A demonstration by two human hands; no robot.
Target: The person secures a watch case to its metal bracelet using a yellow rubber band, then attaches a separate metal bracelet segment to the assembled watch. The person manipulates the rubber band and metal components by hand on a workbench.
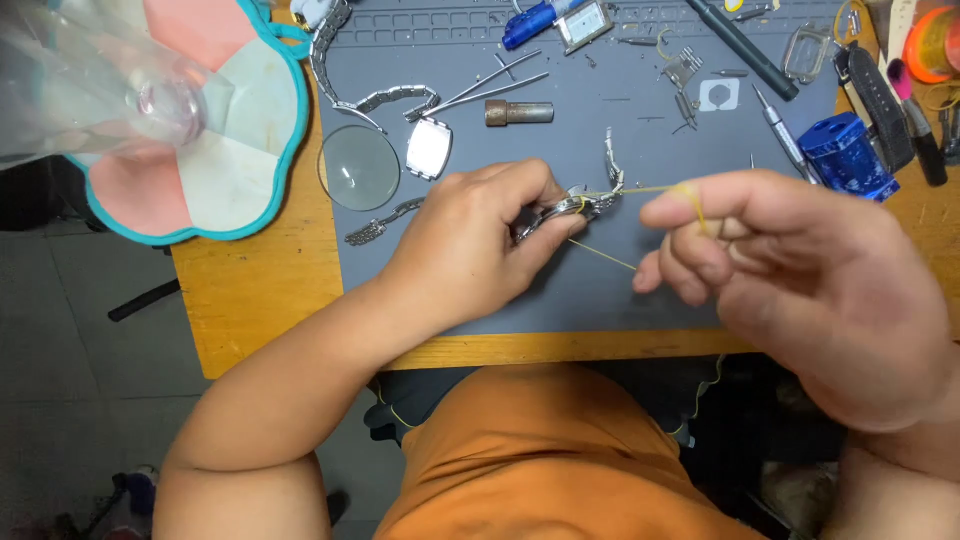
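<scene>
My left hand (470, 245) grips a silver metal watch (585, 203) over the grey work mat (600, 130), its link band sticking up behind my fingers. A thin yellow thread (640, 190) runs taut from the watch to my right hand (790, 280), which pinches it between thumb and forefinger. A second strand of the thread slants down below the watch toward my right fingers.
On the mat lie a loose watch case with its silver band (428, 148), a round glass lens (359, 167), tweezers (495, 85), a small metal cylinder (518, 112), a blue block (846, 155), screwdrivers and small parts. A flower-shaped pad (215, 170) lies left on the wooden table.
</scene>
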